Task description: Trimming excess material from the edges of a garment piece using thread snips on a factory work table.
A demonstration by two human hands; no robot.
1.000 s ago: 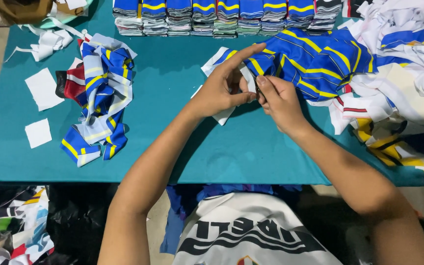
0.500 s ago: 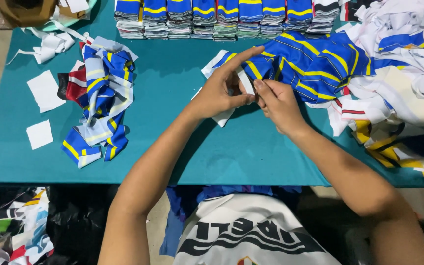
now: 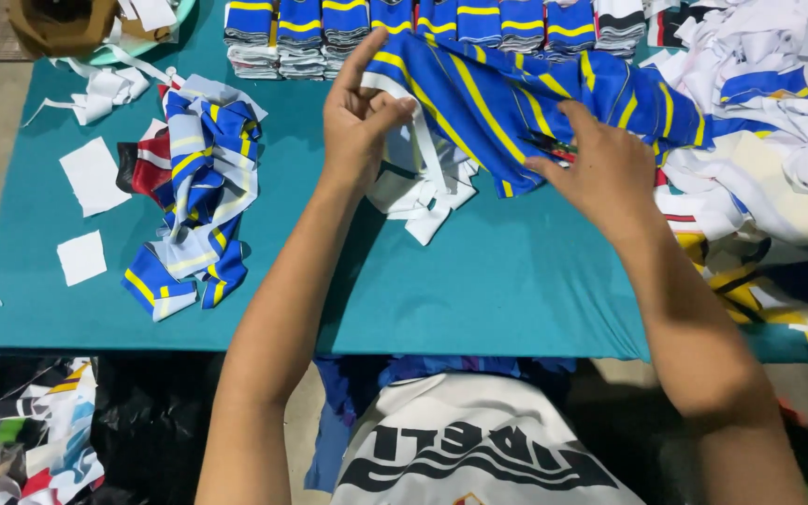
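Note:
A blue garment piece with yellow stripes [image 3: 507, 98] lies stretched over the teal table [image 3: 479, 281]. My left hand [image 3: 357, 112] pinches its left edge, where a white strip [image 3: 413, 173] hangs down onto white offcuts. My right hand [image 3: 600, 168] grips the same cloth lower right, fingers curled into it. The two hands are held apart with the fabric spread between them.
A loose heap of blue, yellow and white strips [image 3: 194, 196] lies at the left. Folded blue and yellow stacks [image 3: 395, 23] line the far edge. White paper squares [image 3: 91, 173] sit left. A big pile of white and striped cloth [image 3: 769, 140] fills the right.
My hands were close together at the cloth's edge. Now they have drawn apart, left hand raised toward the far edge, spreading the blue striped piece wide.

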